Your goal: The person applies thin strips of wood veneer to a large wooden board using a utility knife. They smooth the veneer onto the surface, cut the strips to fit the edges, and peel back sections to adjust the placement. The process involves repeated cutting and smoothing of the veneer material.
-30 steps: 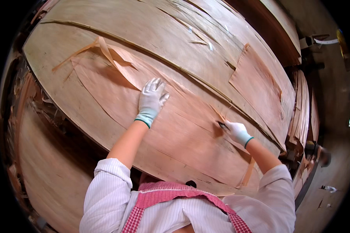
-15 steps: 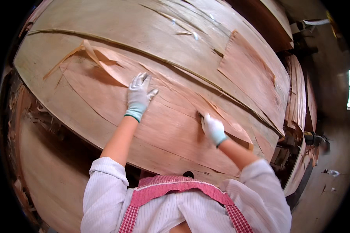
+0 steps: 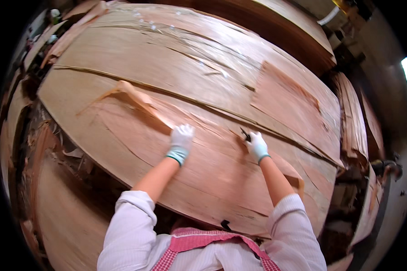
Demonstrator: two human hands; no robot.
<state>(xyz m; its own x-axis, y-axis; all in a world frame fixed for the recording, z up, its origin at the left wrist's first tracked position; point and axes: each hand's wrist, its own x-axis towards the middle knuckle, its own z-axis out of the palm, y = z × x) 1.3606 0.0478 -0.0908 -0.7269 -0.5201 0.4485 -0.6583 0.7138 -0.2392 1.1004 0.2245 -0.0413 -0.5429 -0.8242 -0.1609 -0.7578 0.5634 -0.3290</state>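
Note:
A reddish wood veneer sheet [image 3: 203, 167] lies on a stack of pale sheets in front of me. Along its far left edge, a loose curled veneer strip [image 3: 142, 103] stands up from the surface. My left hand [image 3: 182, 137], in a white glove with a green-edged cuff, has its fingers bent at the near end of that strip and appears to pinch it. My gloved right hand [image 3: 257, 145] is closed round a small dark knife-like tool [image 3: 245, 134], its tip pointing up and left, just over the sheet's far edge.
A separate reddish veneer piece [image 3: 287, 97] lies farther back on the right. A long dark-edged seam [image 3: 203, 105] crosses the stack beyond my hands. Bundled veneer [image 3: 352, 119] hangs at the right side, and scraps [image 3: 43, 149] crowd the left edge.
My view has shifted, and the stack sits lower and to the right. My left hand has gone from spread fingers to bent ones at the strip. The tool in my right hand is lifted higher.

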